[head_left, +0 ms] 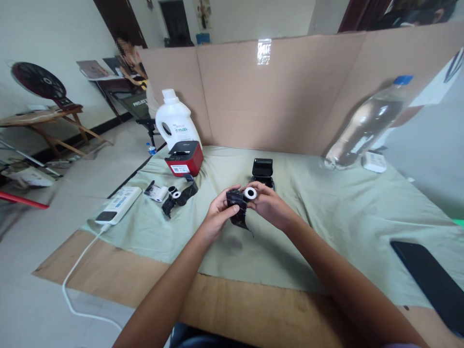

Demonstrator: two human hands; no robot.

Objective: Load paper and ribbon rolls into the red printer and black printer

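1. Black plastic, in the head view: a small black device (237, 209) is held above the green cloth (326, 212), just in front of the table's middle, with a white paper roll (250, 194) at its upper right corner.
2. Left hand (218, 214): fingers curled and closed round the device's left side, thumb lying across its front.
3. Right hand (270, 205): closed on the device's right side, fingertips touching the white paper roll.
4. Just behind the hands, a black printer (262, 171) with its lid raised stands on the cloth.
5. Left of the hands lie black parts (180, 195) with small white rolls, and beside them a further paper roll (157, 192).
6. Farther left: a white power strip (119, 205) with its white cable (78, 270) running off the table edge.
7. Rear left: a red-and-black printer (184, 158) in front of a white jug (176, 120).
8. Right: a clear water bottle (364, 125) with a blue cap, standing against the cardboard screen (275, 96); a dark phone (431, 282) lies at the near right edge.
9. Background, left: another person (132, 60), seated at a separate desk.
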